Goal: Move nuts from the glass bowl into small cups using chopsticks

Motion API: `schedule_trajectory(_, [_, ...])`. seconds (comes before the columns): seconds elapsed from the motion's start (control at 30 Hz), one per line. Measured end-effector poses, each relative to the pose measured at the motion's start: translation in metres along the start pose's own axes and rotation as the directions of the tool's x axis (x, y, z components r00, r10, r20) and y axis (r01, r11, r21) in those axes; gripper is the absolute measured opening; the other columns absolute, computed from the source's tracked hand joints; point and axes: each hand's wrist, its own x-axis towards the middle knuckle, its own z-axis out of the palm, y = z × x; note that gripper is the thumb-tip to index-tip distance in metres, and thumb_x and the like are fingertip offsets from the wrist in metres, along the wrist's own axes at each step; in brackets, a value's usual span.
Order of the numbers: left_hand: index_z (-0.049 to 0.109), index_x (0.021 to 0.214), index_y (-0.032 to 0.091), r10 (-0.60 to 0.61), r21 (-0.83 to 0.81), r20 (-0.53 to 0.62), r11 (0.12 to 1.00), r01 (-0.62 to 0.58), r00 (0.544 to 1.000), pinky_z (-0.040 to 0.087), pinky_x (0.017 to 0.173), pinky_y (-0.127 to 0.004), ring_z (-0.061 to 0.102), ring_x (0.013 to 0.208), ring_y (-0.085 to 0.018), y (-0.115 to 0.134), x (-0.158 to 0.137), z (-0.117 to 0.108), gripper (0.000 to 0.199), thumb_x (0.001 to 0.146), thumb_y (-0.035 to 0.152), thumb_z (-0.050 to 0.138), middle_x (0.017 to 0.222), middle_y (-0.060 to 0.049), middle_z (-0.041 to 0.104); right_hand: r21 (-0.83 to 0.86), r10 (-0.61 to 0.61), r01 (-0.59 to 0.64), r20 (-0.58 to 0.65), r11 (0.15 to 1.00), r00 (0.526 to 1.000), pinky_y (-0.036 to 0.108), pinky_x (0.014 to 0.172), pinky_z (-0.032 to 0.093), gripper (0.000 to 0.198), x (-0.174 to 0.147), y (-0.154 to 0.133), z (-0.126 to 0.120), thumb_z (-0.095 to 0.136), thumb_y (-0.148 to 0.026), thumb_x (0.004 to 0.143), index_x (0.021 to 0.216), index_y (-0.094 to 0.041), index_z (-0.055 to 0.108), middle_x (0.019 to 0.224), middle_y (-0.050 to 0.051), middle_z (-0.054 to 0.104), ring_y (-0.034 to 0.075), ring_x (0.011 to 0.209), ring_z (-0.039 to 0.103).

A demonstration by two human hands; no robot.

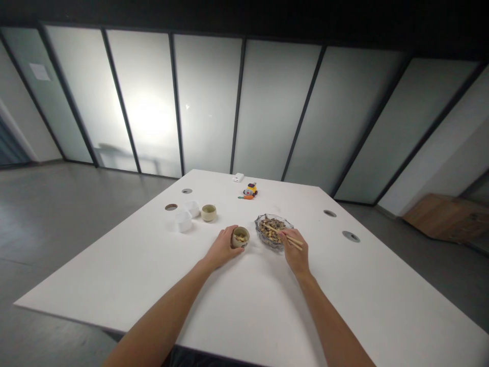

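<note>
My left hand (224,247) is wrapped round a small ceramic cup (244,243) near the middle of the table. A few pale, nut-like pieces (240,237) lie inside that cup. To its right stands a clear glass bowl (262,241) with a scalloped rim, filled with small brown and tan pieces (270,228) whose kind I cannot make out. Over the bowl's near right side, my right hand (296,253) grips a pair of wooden chopsticks (293,240). Their tips reach in among the pieces; whether they pinch one is too small to tell.
A second ceramic cup (209,213) stands to the left, beside two white plastic containers (183,221). Farther back are a yellow toy vehicle (250,189), an orange-and-green object (246,197) and a white box (238,177). Round cable holes (351,236) pierce the white table (244,306).
</note>
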Motion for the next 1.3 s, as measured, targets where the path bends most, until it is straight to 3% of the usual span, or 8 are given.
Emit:
schedule_trajectory(0.37, [0.056, 0.143, 0.022, -0.007, -0.004, 0.011, 1.000, 0.007, 1.000, 0.047, 0.116, -0.048, 0.059, 0.133, -0.033, 0.004, -0.001, -0.002, 0.073, 0.074, 0.024, 0.084, 0.143, -0.013, 0.064, -0.023, 0.036, -0.038, -0.083, 0.999, 0.996, 0.042, 0.085, 0.059, 0.046, 0.002, -0.007, -0.008, 0.065, -0.065, 0.093, 0.083, -0.023, 0.078, 0.088, 0.008, 0.073, 0.024, 0.086, 0.069])
schedule_trajectory(0.47, [0.056, 0.143, 0.022, -0.023, -0.012, 0.012, 1.000, 0.023, 1.000, 0.046, 0.117, -0.049, 0.059, 0.132, -0.034, 0.004, -0.001, -0.002, 0.075, 0.073, 0.024, 0.084, 0.143, -0.014, 0.064, 0.100, 0.130, -0.121, -0.092, 0.988, 0.987, 0.044, 0.085, 0.061, 0.045, 0.002, -0.012, -0.010, 0.066, -0.066, 0.092, 0.087, -0.022, 0.076, 0.092, 0.009, 0.074, 0.025, 0.088, 0.071])
schedule_trajectory(0.57, [0.057, 0.143, 0.021, -0.032, -0.007, 0.008, 0.999, 0.032, 0.999, 0.046, 0.117, -0.049, 0.060, 0.132, -0.034, 0.006, -0.002, -0.002, 0.075, 0.073, 0.023, 0.083, 0.143, -0.014, 0.064, 0.277, 0.218, -0.208, -0.006, 0.938, 0.976, 0.045, 0.084, 0.065, 0.042, -0.002, -0.020, -0.009, 0.069, -0.065, 0.090, 0.089, -0.023, 0.074, 0.096, 0.008, 0.073, 0.025, 0.085, 0.073])
schedule_trajectory(0.63, [0.057, 0.143, 0.022, -0.032, -0.002, 0.000, 0.999, 0.032, 0.999, 0.046, 0.117, -0.049, 0.059, 0.132, -0.034, 0.007, -0.002, -0.002, 0.074, 0.073, 0.023, 0.082, 0.143, -0.014, 0.064, 0.295, 0.215, -0.221, 0.055, 0.929, 0.975, 0.046, 0.085, 0.065, 0.040, -0.005, -0.026, -0.007, 0.071, -0.064, 0.089, 0.087, -0.024, 0.074, 0.097, 0.007, 0.073, 0.025, 0.088, 0.073])
schedule_trajectory(0.77, [0.055, 0.144, 0.021, -0.024, 0.005, -0.003, 1.000, 0.024, 1.000, 0.046, 0.117, -0.049, 0.059, 0.132, -0.033, 0.005, -0.003, -0.002, 0.075, 0.074, 0.022, 0.081, 0.144, -0.014, 0.063, 0.248, 0.184, -0.203, 0.098, 0.947, 0.978, 0.048, 0.085, 0.065, 0.041, -0.008, -0.032, -0.004, 0.073, -0.065, 0.087, 0.084, -0.024, 0.076, 0.096, 0.008, 0.074, 0.027, 0.092, 0.072])
schedule_trajectory(1.03, [0.057, 0.142, 0.024, -0.012, -0.020, -0.003, 1.000, 0.012, 1.000, 0.048, 0.115, -0.047, 0.061, 0.130, -0.033, -0.002, -0.001, 0.000, 0.074, 0.074, 0.025, 0.085, 0.141, -0.011, 0.066, 0.089, 0.171, -0.163, -0.092, 0.983, 0.981, 0.043, 0.080, 0.062, 0.048, 0.000, -0.003, -0.010, 0.063, -0.067, 0.093, 0.089, -0.021, 0.076, 0.098, 0.010, 0.074, 0.025, 0.085, 0.072])
schedule_trajectory(1.3, [0.056, 0.143, 0.022, -0.007, -0.014, 0.008, 1.000, 0.007, 1.000, 0.047, 0.115, -0.047, 0.061, 0.131, -0.032, -0.001, 0.000, 0.000, 0.074, 0.075, 0.026, 0.084, 0.142, -0.013, 0.065, -0.077, 0.095, -0.103, -0.102, 0.992, 0.990, 0.044, 0.087, 0.057, 0.058, 0.006, 0.019, -0.001, 0.058, -0.076, 0.092, 0.088, -0.021, 0.076, 0.091, 0.009, 0.076, 0.025, 0.087, 0.070])
